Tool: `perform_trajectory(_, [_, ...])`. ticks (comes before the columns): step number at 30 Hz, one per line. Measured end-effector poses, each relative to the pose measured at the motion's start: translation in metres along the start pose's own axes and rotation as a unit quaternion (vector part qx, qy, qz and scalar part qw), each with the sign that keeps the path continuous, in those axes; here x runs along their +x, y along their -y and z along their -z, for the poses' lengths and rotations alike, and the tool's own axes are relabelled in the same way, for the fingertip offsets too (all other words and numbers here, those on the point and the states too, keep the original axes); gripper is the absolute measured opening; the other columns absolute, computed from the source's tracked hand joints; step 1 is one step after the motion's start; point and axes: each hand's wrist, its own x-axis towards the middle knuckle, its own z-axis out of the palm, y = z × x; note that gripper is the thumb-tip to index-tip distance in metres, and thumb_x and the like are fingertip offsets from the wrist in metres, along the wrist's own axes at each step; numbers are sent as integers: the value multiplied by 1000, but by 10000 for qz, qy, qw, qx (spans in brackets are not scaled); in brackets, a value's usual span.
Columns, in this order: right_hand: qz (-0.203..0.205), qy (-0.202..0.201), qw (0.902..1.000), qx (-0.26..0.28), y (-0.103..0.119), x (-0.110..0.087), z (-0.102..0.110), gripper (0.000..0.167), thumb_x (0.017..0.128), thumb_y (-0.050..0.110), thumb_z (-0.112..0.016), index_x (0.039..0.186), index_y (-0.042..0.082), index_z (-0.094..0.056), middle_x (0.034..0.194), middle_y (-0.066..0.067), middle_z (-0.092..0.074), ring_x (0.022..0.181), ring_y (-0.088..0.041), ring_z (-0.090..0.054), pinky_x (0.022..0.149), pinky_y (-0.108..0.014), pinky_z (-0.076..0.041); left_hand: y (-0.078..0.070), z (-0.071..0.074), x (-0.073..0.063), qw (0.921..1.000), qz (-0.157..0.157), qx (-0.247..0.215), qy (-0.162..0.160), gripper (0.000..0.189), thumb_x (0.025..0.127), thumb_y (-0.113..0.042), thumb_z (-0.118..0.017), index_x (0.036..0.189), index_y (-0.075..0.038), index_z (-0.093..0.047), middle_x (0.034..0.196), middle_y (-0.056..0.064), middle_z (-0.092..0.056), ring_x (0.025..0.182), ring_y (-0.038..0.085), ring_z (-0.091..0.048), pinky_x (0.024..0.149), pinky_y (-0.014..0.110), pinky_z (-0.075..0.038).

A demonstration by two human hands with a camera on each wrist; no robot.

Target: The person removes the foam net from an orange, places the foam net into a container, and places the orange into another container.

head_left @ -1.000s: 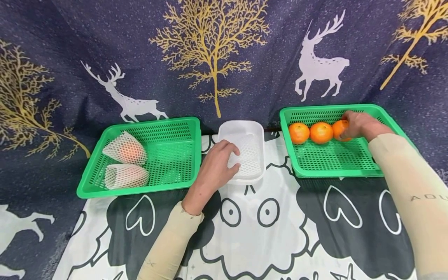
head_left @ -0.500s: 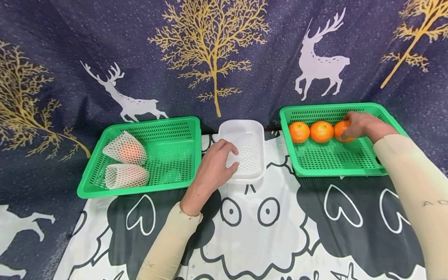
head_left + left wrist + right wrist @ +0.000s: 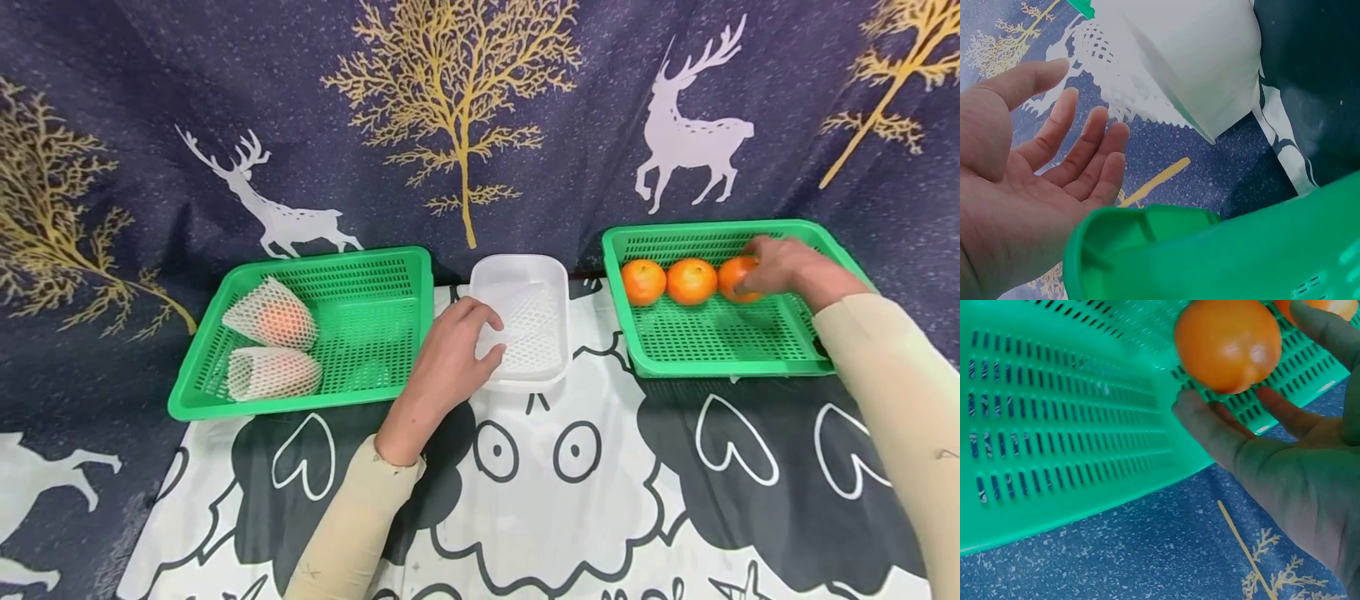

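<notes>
My left hand (image 3: 453, 354) hovers over the left edge of a white plastic container (image 3: 558, 287), fingers loosely bent and holding nothing. White foam netting (image 3: 534, 329) lies inside that container. On the right, my right hand (image 3: 783, 271) reaches into a green basket (image 3: 720, 368) at the rightmost orange fruit (image 3: 737, 279), which it partly covers. In the right wrist view the fingers are spread, with fingertips right at an orange fruit (image 3: 1229, 347). Two more orange fruits stand beside it in a row, a left one (image 3: 642, 282) and a middle one (image 3: 691, 282).
A second green basket (image 3: 300, 407) at the left holds two round fruits in white foam nets, an upper one (image 3: 281, 321) and a lower one (image 3: 277, 372). A patterned cloth (image 3: 547, 517) covers the table, and a dark curtain (image 3: 585, 167) hangs behind.
My right hand has drawn slightly to the right, showing more of the rightmost fruit, which has shifted a little right as well. The left hand stays almost in place.
</notes>
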Motion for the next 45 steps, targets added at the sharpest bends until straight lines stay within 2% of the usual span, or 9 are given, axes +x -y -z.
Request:
perform_trajectory(4, [21,-55,10000,8,2,-4,5,83,103,40,-61,150,-20,-29,140,-52,-37,126,-70,-39,101,-76,-41,0,4,-1,10000,27,-83,-16,18,95,-16,-80,111,-11,-71,119,7,-65,111,26,-62,95,42,-52])
perform_trajectory(7, [53,-204,9998,49,5,-8,7,79,105,40,-58,149,-20,-31,140,-52,-37,125,-69,-40,100,-76,-41,1,6,-3,9998,79,-162,-23,17,96,-17,-79,111,-11,-72,119,6,-65,112,26,-62,96,42,-53])
perform_trajectory(12, [308,-886,9954,207,18,-15,6,67,105,31,-59,144,-20,-41,136,-50,-45,124,-66,-43,98,-75,-41,2,12,-6,9994,173,-296,-39,16,97,-17,-78,111,-11,-72,119,5,-65,111,27,-62,95,42,-53])
perform_trajectory(18, [637,-1918,9780,521,42,-27,1,57,103,24,-60,144,-14,-47,135,-43,-48,126,-59,-41,99,-74,-36,3,17,-7,9991,82,-403,-129,16,99,-17,-76,113,-10,-72,117,8,-66,99,25,-60,86,41,-52])
perform_trajectory(25, [982,-2470,9616,689,79,-37,-6,55,104,24,-62,147,-9,-52,135,-38,-54,125,-55,-48,100,-72,-39,4,23,-9,9984,33,-498,-273,16,98,-15,-75,112,-7,-73,117,6,-66,110,28,-62,95,44,-52])
perform_trajectory(30, [1328,-2692,9493,936,103,-48,-16,54,103,25,-64,146,-7,-55,137,-35,-56,124,-53,-52,98,-70,-41,6,25,-13,9983,127,-474,-312,16,99,-16,-75,113,-9,-72,117,6,-67,113,27,-62,97,44,-52])
perform_trajectory(36, [1626,-2895,9366,1117,127,-60,-31,52,102,24,-67,144,-6,-58,137,-30,-59,128,-49,-52,102,-67,-41,7,27,-17,9978,202,-541,-339,22,99,-18,-75,119,-10,-71,122,7,-65,117,28,-62,99,44,-52])
perform_trajectory(42, [2156,-3187,9165,1093,147,-67,-48,49,97,17,-72,140,-4,-62,135,-26,-62,115,-42,-58,89,-61,-47,12,32,-20,9972,309,-561,-374,24,100,-19,-74,123,-10,-71,129,9,-63,124,29,-60,103,46,-51])
perform_trajectory(45, [2434,-3297,9054,1110,157,-69,-56,47,95,14,-74,138,-1,-64,134,-22,-63,113,-39,-59,88,-58,-49,15,35,-22,9972,374,-546,-359,25,101,-19,-73,124,-11,-70,132,9,-61,126,29,-59,103,47,-51])
